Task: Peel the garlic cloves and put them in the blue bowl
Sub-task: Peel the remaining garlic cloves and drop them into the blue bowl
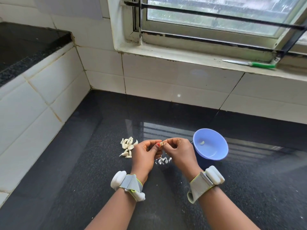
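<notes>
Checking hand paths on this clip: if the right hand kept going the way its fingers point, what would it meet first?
The right hand points left, so it would meet the left hand first; both pinch the same garlic clove.

You get one view, from a head-worn camera looking forward and down at the dark counter (99, 163), close above both wrists, wide enough to take in the window (216, 14) ahead.

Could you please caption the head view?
Both hands peel a garlic clove beside the blue bowl.
</notes>
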`<state>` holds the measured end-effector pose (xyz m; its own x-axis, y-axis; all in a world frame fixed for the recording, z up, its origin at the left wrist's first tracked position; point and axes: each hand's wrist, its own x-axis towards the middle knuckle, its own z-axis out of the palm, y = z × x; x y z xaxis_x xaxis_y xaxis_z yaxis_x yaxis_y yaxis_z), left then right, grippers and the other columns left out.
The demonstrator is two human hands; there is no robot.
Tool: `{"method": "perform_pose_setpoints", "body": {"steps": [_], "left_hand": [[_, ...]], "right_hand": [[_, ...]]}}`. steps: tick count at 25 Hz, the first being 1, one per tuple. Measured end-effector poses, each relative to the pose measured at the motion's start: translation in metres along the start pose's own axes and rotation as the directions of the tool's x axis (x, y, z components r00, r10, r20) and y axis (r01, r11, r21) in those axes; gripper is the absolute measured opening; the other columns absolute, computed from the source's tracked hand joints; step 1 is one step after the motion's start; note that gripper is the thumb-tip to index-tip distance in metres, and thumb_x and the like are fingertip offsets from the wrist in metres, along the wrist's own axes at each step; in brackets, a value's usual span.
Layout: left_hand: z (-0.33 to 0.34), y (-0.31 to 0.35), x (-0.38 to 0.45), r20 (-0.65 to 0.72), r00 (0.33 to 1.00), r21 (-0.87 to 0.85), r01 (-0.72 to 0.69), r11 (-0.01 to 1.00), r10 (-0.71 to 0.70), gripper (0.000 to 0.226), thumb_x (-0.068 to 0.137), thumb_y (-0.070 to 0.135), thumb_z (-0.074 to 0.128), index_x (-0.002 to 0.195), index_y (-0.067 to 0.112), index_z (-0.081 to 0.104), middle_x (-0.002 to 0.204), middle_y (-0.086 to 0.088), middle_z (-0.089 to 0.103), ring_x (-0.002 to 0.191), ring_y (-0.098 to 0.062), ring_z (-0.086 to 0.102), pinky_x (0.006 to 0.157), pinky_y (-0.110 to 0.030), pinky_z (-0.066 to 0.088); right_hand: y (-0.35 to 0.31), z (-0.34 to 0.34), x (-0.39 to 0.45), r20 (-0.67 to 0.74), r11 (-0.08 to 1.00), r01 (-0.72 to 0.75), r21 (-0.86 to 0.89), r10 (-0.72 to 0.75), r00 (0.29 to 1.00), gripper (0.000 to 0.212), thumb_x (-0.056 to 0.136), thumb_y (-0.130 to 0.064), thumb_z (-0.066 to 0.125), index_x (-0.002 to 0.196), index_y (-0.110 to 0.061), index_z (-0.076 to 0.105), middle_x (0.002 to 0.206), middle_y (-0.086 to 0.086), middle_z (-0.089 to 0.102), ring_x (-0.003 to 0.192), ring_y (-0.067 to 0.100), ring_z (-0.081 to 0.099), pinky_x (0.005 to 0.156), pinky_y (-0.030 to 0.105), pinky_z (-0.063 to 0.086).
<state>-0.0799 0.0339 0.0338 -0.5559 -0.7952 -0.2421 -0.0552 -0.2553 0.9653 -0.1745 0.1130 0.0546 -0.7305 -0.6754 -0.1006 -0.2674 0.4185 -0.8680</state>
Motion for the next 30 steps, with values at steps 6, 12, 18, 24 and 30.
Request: {"method": "perform_pose_setpoints", "body": {"steps": [6,12,18,24,30], "left_hand": [[-0.006,-0.004,0.006,0.008,0.992,0.108,-0.124,0.986,0.124,0.011,0.080,0.007,0.072,0.087,0.016,0.075,0.077,-0.001,0.074,0.066,-0.010,0.062,0.066,-0.028,0.054],[-0.002,-0.004,0.004,0.012,0.996,-0.333,0.091,0.938,-0.093,0.009,0.085,0.005,0.061,0.091,0.009,0.067,0.073,0.001,0.071,0.066,-0.007,0.065,0.065,-0.017,0.054],[-0.011,-0.002,0.008,0.018,0.989,-0.413,0.141,0.900,-0.146,0.017,0.089,0.001,0.055,0.101,0.008,0.065,0.080,-0.004,0.068,0.070,-0.007,0.067,0.065,-0.016,0.055],[-0.010,-0.004,0.004,0.038,0.984,-0.339,0.179,0.924,-0.177,0.023,0.088,-0.008,0.055,0.105,0.005,0.065,0.083,-0.006,0.068,0.070,-0.010,0.068,0.066,-0.017,0.056],[-0.009,-0.004,0.002,-0.029,0.998,-0.019,0.062,0.998,-0.063,0.014,0.086,-0.001,0.063,0.099,0.003,0.069,0.078,-0.006,0.071,0.067,-0.011,0.068,0.063,-0.018,0.055]], "right_hand": [[0.001,0.005,0.002,0.040,0.994,-0.060,0.089,0.057,0.998,0.014,0.088,-0.021,0.068,0.076,-0.018,0.075,0.054,-0.011,0.062,0.051,0.000,0.049,0.052,0.017,0.040],[0.004,0.012,0.001,0.131,0.904,-0.209,0.373,0.172,0.976,0.020,0.091,-0.010,0.062,0.074,-0.012,0.073,0.061,0.002,0.059,0.056,0.009,0.047,0.054,0.020,0.041],[0.012,0.004,-0.002,0.000,0.989,-0.066,-0.129,0.067,0.998,0.013,0.089,-0.019,0.063,0.078,-0.020,0.071,0.062,-0.013,0.063,0.059,0.002,0.056,0.058,0.013,0.041],[0.014,0.005,-0.005,0.118,0.811,0.167,-0.561,-0.122,0.986,0.021,0.094,-0.022,0.057,0.109,-0.019,0.072,0.105,0.000,0.067,0.100,0.017,0.061,0.081,0.024,0.041],[0.014,0.003,-0.002,-0.052,0.952,0.129,-0.278,-0.149,0.987,0.010,0.085,-0.020,0.073,0.086,-0.026,0.065,0.077,-0.012,0.063,0.071,0.004,0.057,0.064,0.016,0.040]]}}
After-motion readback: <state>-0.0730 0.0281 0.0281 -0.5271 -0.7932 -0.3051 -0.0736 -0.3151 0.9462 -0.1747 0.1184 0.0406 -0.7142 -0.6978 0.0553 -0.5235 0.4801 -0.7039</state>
